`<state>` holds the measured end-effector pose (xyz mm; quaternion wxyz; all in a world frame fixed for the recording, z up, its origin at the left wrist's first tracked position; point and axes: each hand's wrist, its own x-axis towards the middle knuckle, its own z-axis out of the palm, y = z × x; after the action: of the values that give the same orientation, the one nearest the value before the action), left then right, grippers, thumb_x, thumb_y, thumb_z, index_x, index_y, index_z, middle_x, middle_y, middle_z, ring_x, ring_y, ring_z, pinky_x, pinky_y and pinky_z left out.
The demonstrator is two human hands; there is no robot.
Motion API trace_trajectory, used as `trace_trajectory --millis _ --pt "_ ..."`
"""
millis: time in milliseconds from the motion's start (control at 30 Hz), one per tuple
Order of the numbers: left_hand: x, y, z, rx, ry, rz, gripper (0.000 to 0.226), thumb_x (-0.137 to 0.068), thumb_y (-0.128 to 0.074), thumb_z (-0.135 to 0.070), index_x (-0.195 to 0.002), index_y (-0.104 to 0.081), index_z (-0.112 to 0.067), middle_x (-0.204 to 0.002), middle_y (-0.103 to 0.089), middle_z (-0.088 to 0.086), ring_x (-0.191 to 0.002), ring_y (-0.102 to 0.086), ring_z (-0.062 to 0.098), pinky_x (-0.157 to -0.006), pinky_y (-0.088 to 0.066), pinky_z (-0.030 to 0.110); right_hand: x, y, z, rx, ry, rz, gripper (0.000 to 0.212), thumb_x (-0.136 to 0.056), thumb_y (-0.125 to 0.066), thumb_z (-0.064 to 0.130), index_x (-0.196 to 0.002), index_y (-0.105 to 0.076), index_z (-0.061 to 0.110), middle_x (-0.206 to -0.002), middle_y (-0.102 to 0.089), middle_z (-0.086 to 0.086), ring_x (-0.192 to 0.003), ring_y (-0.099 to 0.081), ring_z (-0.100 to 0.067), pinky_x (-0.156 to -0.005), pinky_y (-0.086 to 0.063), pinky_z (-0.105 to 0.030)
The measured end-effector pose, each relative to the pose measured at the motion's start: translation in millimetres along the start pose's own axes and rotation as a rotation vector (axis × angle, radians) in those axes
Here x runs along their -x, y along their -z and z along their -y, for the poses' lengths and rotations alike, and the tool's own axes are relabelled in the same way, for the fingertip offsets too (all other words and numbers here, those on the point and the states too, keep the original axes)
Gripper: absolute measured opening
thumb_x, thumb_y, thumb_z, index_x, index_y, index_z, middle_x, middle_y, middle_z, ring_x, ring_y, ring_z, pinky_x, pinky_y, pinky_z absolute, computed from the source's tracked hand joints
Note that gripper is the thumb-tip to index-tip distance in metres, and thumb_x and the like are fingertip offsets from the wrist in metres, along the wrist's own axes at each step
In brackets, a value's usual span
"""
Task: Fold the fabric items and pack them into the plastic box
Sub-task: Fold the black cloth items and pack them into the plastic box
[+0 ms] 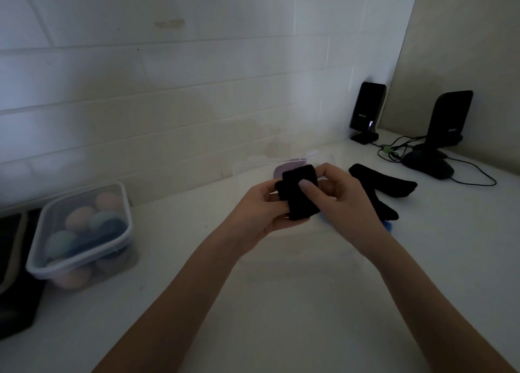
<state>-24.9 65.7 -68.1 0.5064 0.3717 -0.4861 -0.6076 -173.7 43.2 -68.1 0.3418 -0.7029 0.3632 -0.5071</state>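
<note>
1. 2 hands work 1 black fabric piece [299, 192] above the white counter [281, 302]: the left hand [263, 213] pinches its lower edge, and the right hand [344, 201] presses it with a thumb.
2. The step appears to be finishing a fold; next, the bundle must stay compact while lowered into the clear plastic box [247, 173] just behind the hands.
3. 1 more black fabric item [382, 182] lies flat to the right, unfolded.
4. The box's rim is faint and its contents are unclear; a lidded container [81, 232] sits well left.
</note>
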Motion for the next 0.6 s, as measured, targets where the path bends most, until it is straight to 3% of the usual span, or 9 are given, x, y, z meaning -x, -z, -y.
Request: trace_trajectory --millis 100,167,267,367,467,600 --pt "0 -2 2 -0.042 -0.009 0.008 0.033 -0.084 -0.048 0.016 -0.102 -0.062 -0.008 -0.099 -0.069 0.013 -0.083 -0.071 0.017 -0.077 -0.059 0.029 0 0 -2 0.008 -0.031 0.003 0.029 -0.074 -0.060 0.047 -0.079 -0.061 0.019 -0.066 -0.061 -0.028 -0.058 -0.052 -0.030 -0.059 -0.045 -0.046" --pt "1 -4 2 -0.100 -0.005 0.039 0.037 -0.085 -0.046 0.017 -0.103 -0.062 -0.011 -0.100 -0.069 0.009 -0.087 -0.070 0.014 -0.082 -0.058 0.028 1 0 -5 0.022 -0.051 -0.002 0.027 -0.078 -0.062 0.043 -0.079 -0.061 0.015 -0.065 -0.061 -0.029 -0.056 -0.051 -0.030 -0.056 -0.044 -0.044" --pt "2 -4 0 -0.130 -0.007 0.049 0.038 -0.085 -0.043 0.017 -0.104 -0.062 -0.011 -0.100 -0.070 0.007 -0.089 -0.070 0.013 -0.083 -0.057 0.026 1 1 -6 0.067 -0.037 -0.017 0.018 -0.084 -0.065 0.026 -0.082 -0.061 0.009 -0.059 -0.055 -0.011 -0.054 -0.044 -0.019 -0.055 -0.037 -0.034" --pt "3 -4 -3 -0.112 -0.010 0.014 0.039 -0.084 -0.039 0.018 -0.100 -0.063 -0.008 -0.095 -0.070 0.006 -0.084 -0.071 0.012 -0.079 -0.058 0.025 1 1 -3 0.113 -0.026 -0.008 0.017 -0.083 -0.067 0.021 -0.089 -0.061 0.007 -0.080 -0.064 -0.009 -0.070 -0.056 -0.029 -0.066 -0.048 -0.041" --pt "2 -4 -6 -0.060 0.027 -0.004 0.043 -0.082 -0.031 0.016 -0.106 -0.061 -0.003 -0.097 -0.068 0.010 -0.084 -0.069 0.016 -0.078 -0.059 0.028 1 4 -2 0.067 -0.088 0.009 0.020 -0.080 -0.070 0.020 -0.093 -0.057 0.013 -0.093 -0.064 -0.001 -0.077 -0.058 -0.019 -0.074 -0.052 -0.035" --pt "1 -9 -7 -0.007 0.089 -0.034 0.034 -0.089 -0.043 -0.008 -0.121 -0.055 -0.004 -0.103 -0.066 0.012 -0.090 -0.066 0.025 -0.081 -0.056 0.035 1 7 0 0.018 -0.111 0.027 0.025 -0.080 -0.071 0.017 -0.097 -0.053 0.020 -0.093 -0.066 0.002 -0.074 -0.059 -0.018 -0.065 -0.053 -0.027"
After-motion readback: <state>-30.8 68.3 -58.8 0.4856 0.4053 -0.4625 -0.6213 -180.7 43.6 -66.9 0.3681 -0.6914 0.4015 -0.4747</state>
